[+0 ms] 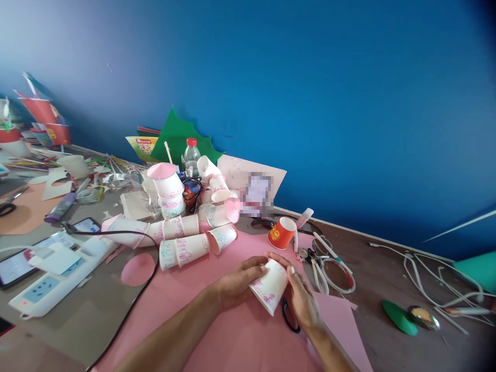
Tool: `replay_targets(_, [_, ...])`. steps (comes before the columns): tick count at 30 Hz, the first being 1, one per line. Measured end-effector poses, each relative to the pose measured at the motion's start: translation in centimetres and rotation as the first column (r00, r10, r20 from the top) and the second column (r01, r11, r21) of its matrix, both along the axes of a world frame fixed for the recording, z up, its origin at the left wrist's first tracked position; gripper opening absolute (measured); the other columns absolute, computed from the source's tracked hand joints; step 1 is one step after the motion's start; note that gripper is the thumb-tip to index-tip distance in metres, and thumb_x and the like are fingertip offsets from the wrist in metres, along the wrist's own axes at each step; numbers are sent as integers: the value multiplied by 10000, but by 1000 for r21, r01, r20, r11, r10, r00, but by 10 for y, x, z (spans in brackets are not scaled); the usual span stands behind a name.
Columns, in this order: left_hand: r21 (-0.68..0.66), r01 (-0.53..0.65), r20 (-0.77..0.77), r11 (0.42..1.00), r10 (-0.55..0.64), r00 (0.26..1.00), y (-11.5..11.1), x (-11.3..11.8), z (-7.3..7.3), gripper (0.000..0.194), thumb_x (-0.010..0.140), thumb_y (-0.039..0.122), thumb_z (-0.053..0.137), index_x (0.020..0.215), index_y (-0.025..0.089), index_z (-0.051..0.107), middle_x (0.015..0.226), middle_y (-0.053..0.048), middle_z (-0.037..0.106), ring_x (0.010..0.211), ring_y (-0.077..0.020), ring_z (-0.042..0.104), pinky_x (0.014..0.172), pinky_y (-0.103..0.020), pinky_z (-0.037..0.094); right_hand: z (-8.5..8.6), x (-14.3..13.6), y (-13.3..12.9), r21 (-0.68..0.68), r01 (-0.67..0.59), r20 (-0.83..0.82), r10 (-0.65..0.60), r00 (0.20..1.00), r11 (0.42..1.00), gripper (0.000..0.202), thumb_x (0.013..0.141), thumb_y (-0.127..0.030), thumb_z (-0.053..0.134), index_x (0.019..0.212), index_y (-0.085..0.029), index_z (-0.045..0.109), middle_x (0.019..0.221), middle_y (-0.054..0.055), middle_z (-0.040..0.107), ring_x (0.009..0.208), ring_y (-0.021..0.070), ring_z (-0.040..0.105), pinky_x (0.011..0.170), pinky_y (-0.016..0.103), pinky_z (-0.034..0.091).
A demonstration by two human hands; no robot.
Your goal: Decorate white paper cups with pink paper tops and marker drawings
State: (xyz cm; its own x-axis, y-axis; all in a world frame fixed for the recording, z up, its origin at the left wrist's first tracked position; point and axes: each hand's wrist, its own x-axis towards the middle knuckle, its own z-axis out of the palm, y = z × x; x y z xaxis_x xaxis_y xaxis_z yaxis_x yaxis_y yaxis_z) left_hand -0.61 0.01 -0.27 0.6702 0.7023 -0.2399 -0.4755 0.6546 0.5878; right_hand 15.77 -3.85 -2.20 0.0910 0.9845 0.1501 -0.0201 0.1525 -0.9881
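A white paper cup (pixel 270 287) with pink and purple drawings is held between my two hands, tilted, its wide end toward me. My left hand (pixel 243 281) grips its left side, thumb near the narrow end. Along the right side, my right hand (pixel 299 294) curls round it with the fingers meeting over the far end. Under them lies pink paper (pixel 232 330). Scissors with a black handle (pixel 290 316) show partly beside the cup, the rest hidden. Just beyond my hands is an orange-red paper cup (pixel 282 233).
Several joined paper cups (pixel 186 249) lie behind, near a stack topped by a pink cone (pixel 161 171). A white power strip (pixel 42 292) and a black cable (pixel 134 310) lie left. Tape rolls (pixel 339 275), white cords (pixel 418 279) and a green disc (pixel 400 317) lie right. A blue wall rises behind.
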Motion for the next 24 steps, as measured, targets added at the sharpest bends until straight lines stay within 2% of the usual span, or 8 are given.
replay_targets(7, [35,-34,-39,999,36,999,-1,1,1,414,672,279,802,1037,162,645,907,-33,652,837,-169,604,809,-315,431,0,-1,-1,-82,-36,-73,30,997,996,433,923,-542,462,1208,-285,662,1159,74,709,1183,275,587,1019,443,467])
replay_targets(11, [25,-15,-37,1000,16,999,0,0,2,406,699,285,782,1053,155,631,898,-42,654,840,-176,611,792,-316,437,2,-6,-2,-108,-95,-242,67,968,990,439,902,-564,488,1202,-292,656,1189,73,695,1186,279,584,1018,449,464])
replay_targets(15, [-28,-29,-31,999,28,999,1,0,4,400,666,289,807,1003,151,641,888,-48,667,836,-178,618,793,-315,444,2,-9,-3,-119,-152,-393,94,915,981,546,877,-659,438,1200,-277,655,1223,91,676,1199,295,573,993,478,478])
replay_targets(19, [-55,-27,-47,998,24,999,2,1,6,363,645,282,813,944,145,659,869,-49,674,791,-170,613,767,-311,443,2,-10,-3,-118,-158,-415,97,905,980,593,848,-712,424,1194,-290,658,1228,87,675,1227,299,551,1010,488,461])
replay_targets(24, [-80,-46,-51,996,42,998,2,0,5,357,662,263,802,966,149,653,877,-52,671,815,-179,618,792,-325,443,3,-10,-3,-119,-179,-423,113,899,977,580,854,-705,414,1193,-304,660,1261,72,658,1258,305,524,1035,502,436])
